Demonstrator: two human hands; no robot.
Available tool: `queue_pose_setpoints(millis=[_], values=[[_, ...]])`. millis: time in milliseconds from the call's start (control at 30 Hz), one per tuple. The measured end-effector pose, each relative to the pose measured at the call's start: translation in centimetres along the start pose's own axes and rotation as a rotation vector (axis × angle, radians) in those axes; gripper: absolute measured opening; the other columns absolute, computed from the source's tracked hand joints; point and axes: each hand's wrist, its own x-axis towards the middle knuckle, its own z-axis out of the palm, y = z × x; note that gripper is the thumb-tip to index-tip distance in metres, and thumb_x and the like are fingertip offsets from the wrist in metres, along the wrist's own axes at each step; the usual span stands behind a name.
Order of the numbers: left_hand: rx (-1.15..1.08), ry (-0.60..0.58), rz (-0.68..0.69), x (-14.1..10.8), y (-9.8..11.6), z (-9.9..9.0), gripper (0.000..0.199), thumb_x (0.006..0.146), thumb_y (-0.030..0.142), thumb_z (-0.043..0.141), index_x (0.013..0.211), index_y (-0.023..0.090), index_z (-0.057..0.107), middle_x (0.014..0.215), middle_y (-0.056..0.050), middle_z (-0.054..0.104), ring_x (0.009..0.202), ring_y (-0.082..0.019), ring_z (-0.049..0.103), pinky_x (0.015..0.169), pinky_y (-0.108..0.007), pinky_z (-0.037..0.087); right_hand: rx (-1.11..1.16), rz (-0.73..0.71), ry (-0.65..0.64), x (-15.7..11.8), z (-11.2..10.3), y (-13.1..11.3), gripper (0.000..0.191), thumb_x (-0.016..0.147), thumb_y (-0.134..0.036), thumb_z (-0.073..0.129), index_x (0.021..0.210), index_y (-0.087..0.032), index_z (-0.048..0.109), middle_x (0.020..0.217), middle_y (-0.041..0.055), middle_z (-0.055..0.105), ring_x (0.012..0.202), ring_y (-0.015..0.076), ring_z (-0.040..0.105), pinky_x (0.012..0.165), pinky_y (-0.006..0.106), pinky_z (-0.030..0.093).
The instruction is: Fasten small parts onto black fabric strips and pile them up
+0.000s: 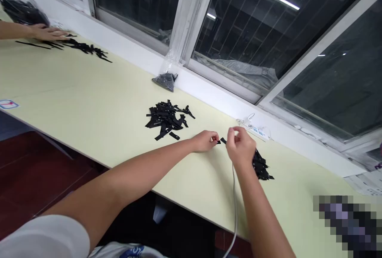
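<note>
My left hand [205, 141] is closed in a pinch, with the tip of a small black strip [219, 142] showing at its fingers. Just to the right, my right hand [241, 146] is raised with thumb and fingers pressed together; whatever is in them is hidden. A short black strip [223, 140] shows beside that hand, and I cannot tell whether it is held or lies on the table. To the left of my hands lies a loose pile of black strips [165, 117], some with a small light spot. Another black pile [261, 165] is partly hidden behind my right forearm.
A clear bag [165, 80] with dark pieces stands against the window ledge. A power strip [258, 131] lies by the wall, and a white cable [234, 206] runs off the table's front edge. At far left, another person's hand [49, 32] rests by long black strips [86, 48].
</note>
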Motion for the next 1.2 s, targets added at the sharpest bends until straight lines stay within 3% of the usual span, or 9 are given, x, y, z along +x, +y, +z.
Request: queue_pose_setpoints(millis=[100, 233, 300, 600, 767, 933, 1033, 1200], values=[[-0.041, -0.006, 0.024, 0.2, -0.1, -0.2, 0.015, 0.082, 0.018, 0.057, 0.093, 0.015, 0.067, 0.088, -0.004, 0.071, 0.079, -0.016, 0.061, 0.071, -0.027, 0.046, 0.177, -0.048, 0.056, -0.4, 3.4, -2.0, 0.029, 0.093, -0.031, 0.039, 0.107, -0.016, 0.060, 0.085, 0.0068, 0.057, 0.076, 0.0207, 0.054, 0.075, 0.034, 0.044], [-0.066, -0.017, 0.033, 0.3, -0.1, -0.1, 0.016, 0.079, 0.015, 0.058, 0.093, 0.015, 0.067, 0.089, -0.004, 0.072, 0.082, -0.019, 0.063, 0.073, -0.029, 0.048, 0.253, -0.090, -0.106, -2.8, 5.5, -1.3, 0.023, 0.089, -0.021, 0.037, 0.102, -0.020, 0.055, 0.097, 0.0080, 0.056, 0.089, 0.0222, 0.055, 0.081, 0.036, 0.044], [-0.049, -0.011, -0.005, 0.3, 0.0, -0.1, 0.016, 0.080, 0.017, 0.057, 0.093, 0.015, 0.066, 0.087, -0.004, 0.071, 0.080, -0.019, 0.063, 0.072, -0.030, 0.048, 0.280, -0.093, -0.142, -3.3, 5.6, -0.6, 0.021, 0.088, -0.020, 0.036, 0.100, -0.020, 0.054, 0.096, 0.0067, 0.056, 0.089, 0.0215, 0.055, 0.081, 0.035, 0.044], [-0.024, 0.013, -0.041, 0.0, 0.4, -0.1, 0.017, 0.085, 0.021, 0.054, 0.095, 0.016, 0.067, 0.094, -0.005, 0.072, 0.079, -0.016, 0.062, 0.074, -0.029, 0.048, 0.332, 0.123, 0.001, -2.1, 5.2, 1.3, 0.024, 0.081, -0.021, 0.038, 0.101, -0.020, 0.051, 0.091, 0.0049, 0.052, 0.085, 0.0219, 0.051, 0.082, 0.036, 0.041], [-0.036, 0.043, -0.028, 0.4, -0.2, 0.3, 0.017, 0.084, 0.020, 0.054, 0.096, 0.016, 0.066, 0.095, -0.005, 0.071, 0.076, -0.014, 0.059, 0.072, -0.028, 0.047, 0.275, 0.132, 0.048, -2.0, 5.0, 1.9, 0.028, 0.076, -0.019, 0.040, 0.102, -0.020, 0.051, 0.093, 0.0059, 0.052, 0.082, 0.0220, 0.049, 0.081, 0.036, 0.041], [-0.043, 0.105, -0.019, 0.5, -0.3, 0.1, 0.017, 0.081, 0.018, 0.052, 0.092, 0.016, 0.065, 0.084, -0.002, 0.068, 0.070, -0.013, 0.055, 0.067, -0.026, 0.044, 0.256, 0.113, -0.227, -1.9, 5.3, 1.8, 0.023, 0.084, -0.032, 0.046, 0.094, -0.018, 0.061, 0.097, 0.0097, 0.062, 0.094, 0.0256, 0.053, 0.088, 0.039, 0.040], [-0.022, 0.132, -0.027, 0.5, -0.2, -0.2, 0.017, 0.080, 0.017, 0.052, 0.092, 0.016, 0.065, 0.080, -0.001, 0.066, 0.067, -0.013, 0.053, 0.064, -0.026, 0.043, 0.350, 0.229, -0.421, -1.9, 5.5, 1.8, 0.032, 0.090, -0.041, 0.043, 0.096, -0.020, 0.066, 0.088, 0.0062, 0.067, 0.086, 0.0239, 0.058, 0.081, 0.035, 0.042], [-0.014, 0.164, -0.042, 0.5, 0.0, -0.3, 0.017, 0.081, 0.018, 0.054, 0.091, 0.016, 0.066, 0.082, -0.002, 0.068, 0.070, -0.013, 0.056, 0.064, -0.025, 0.043, 0.521, 0.395, -0.479, -1.9, 6.2, 2.9, 0.038, 0.088, -0.052, 0.051, 0.098, -0.020, 0.068, 0.086, 0.0044, 0.069, 0.079, 0.0219, 0.060, 0.071, 0.031, 0.045]])
